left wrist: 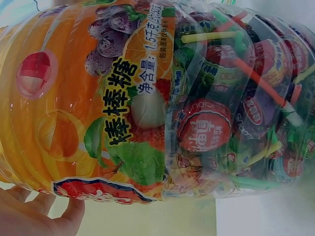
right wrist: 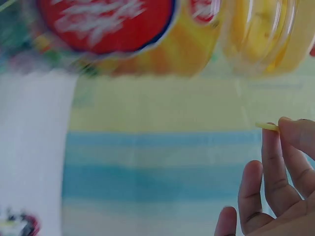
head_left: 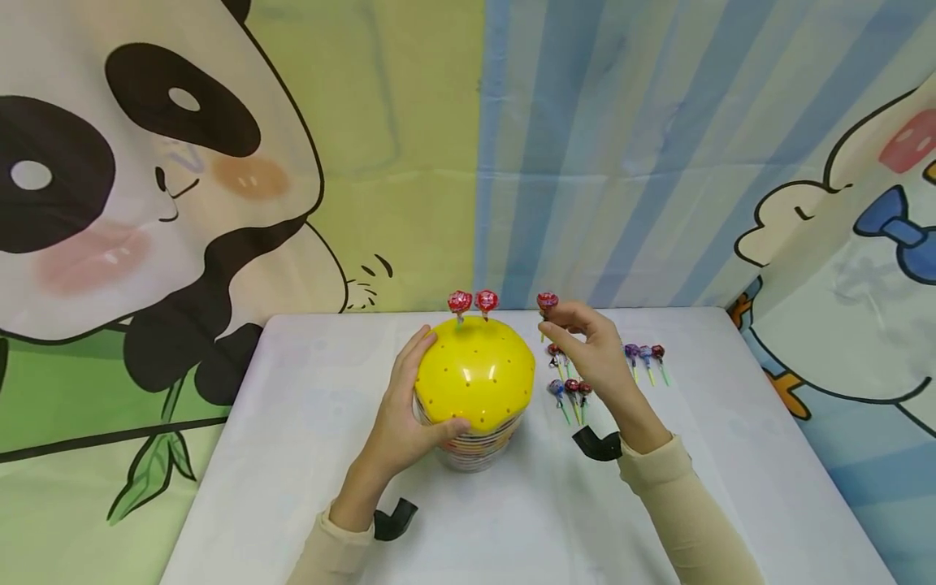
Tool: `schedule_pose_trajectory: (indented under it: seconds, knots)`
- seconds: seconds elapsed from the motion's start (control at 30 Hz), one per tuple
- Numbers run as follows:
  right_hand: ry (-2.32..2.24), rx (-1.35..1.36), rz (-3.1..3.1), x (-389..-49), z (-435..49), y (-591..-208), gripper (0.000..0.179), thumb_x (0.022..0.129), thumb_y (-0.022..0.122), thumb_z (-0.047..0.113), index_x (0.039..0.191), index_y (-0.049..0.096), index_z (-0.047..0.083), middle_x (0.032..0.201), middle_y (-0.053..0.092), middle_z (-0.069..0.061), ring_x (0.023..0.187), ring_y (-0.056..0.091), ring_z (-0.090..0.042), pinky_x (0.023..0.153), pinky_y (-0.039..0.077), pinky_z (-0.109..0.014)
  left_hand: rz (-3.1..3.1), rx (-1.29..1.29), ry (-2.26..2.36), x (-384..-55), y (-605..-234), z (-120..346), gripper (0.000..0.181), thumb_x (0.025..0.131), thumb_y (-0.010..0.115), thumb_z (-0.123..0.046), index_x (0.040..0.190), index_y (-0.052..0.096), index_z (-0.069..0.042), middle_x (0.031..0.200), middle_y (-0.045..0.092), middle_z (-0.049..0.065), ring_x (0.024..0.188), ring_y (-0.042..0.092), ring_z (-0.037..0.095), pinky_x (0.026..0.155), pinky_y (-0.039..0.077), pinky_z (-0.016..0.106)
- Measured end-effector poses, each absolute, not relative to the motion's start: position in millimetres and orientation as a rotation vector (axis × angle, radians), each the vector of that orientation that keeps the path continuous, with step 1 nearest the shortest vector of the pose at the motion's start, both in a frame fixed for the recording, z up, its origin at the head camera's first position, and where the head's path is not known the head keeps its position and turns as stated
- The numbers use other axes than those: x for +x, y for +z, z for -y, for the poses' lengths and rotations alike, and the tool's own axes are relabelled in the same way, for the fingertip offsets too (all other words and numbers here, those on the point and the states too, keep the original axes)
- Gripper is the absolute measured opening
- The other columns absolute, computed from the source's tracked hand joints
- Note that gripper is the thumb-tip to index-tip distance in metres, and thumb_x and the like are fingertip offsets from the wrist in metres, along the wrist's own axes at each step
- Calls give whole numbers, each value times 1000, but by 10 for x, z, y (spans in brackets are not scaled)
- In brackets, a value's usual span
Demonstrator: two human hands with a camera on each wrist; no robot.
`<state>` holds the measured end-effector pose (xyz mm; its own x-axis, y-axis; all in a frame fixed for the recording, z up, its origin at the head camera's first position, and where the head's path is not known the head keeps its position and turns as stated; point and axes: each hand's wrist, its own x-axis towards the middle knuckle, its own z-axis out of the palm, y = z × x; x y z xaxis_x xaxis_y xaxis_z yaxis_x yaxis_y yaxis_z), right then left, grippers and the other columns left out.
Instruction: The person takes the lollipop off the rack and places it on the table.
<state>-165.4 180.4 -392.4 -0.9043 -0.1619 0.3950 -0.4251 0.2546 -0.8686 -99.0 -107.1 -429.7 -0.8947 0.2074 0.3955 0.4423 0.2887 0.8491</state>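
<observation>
A clear plastic jar with an orange printed label, full of wrapped lollipops, stands on the table under a domed yellow lid dotted with small holes. Two red-wrapped lollipops, one at left and one at right, stand upright at the lid's far edge. My left hand grips the lid's left side, thumb in front and fingers behind. Right of the lid, my right hand pinches another red lollipop between thumb and fingers. Its yellow stick pokes out below the fingertips in the right wrist view.
Loose lollipops lie on the white table right of the jar: a near group, some partly behind my right hand, and a row farther right. A cartoon-printed cloth hangs behind the table. Black straps show at both wrists.
</observation>
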Motion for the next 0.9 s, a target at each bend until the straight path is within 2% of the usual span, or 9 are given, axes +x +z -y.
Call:
schedule_pose_trajectory:
  seconds: [0.17,0.3,0.4,0.63,0.73,0.9]
  knots:
    - [1772,370,2415,-1554,-2138,-4162,21,96,69,15,113,67,2,102,69,-11,91,64,-19,80,54,-29,2344,-612,-1660,-999,-4300,1069,100,75,83,-50,157,27,-34,164,17,-10,146,25,21,108,34,62]
    - [1748,216,2501,-1489,-2376,-4406,26,96,70,15,115,66,-2,102,70,-14,90,65,-16,77,53,-25,2341,-622,-1656,-1005,-4302,1073,102,74,85,-49,157,27,-34,164,17,-10,146,25,20,109,31,63]
    - [1687,120,2570,-1439,-2521,-4586,28,96,70,16,117,66,-2,102,71,-16,89,65,-14,75,53,-25,2343,-621,-1650,-1000,-4296,1075,102,74,85,-48,157,27,-35,164,17,-10,146,25,20,109,31,64]
    - [1583,-71,2723,-1370,-2770,-4948,35,96,71,22,121,66,-1,101,71,-13,94,65,-31,66,49,-28,2342,-604,-1651,-989,-4284,1067,101,74,84,-50,157,28,-34,164,17,-9,146,26,22,108,33,64]
    - [1526,-167,2798,-1369,-2839,-5069,32,95,71,20,118,67,-1,97,71,-12,88,63,-30,62,47,-29,2342,-605,-1657,-992,-4288,1063,100,75,83,-50,157,28,-33,164,17,-9,146,26,23,108,32,64]
    - [1451,-253,2907,-1406,-2913,-5241,25,92,71,17,110,69,0,89,71,-7,78,63,-23,63,50,-32,2345,-599,-1669,-986,-4282,1060,100,75,84,-49,156,28,-34,164,17,-9,146,26,22,108,33,64]
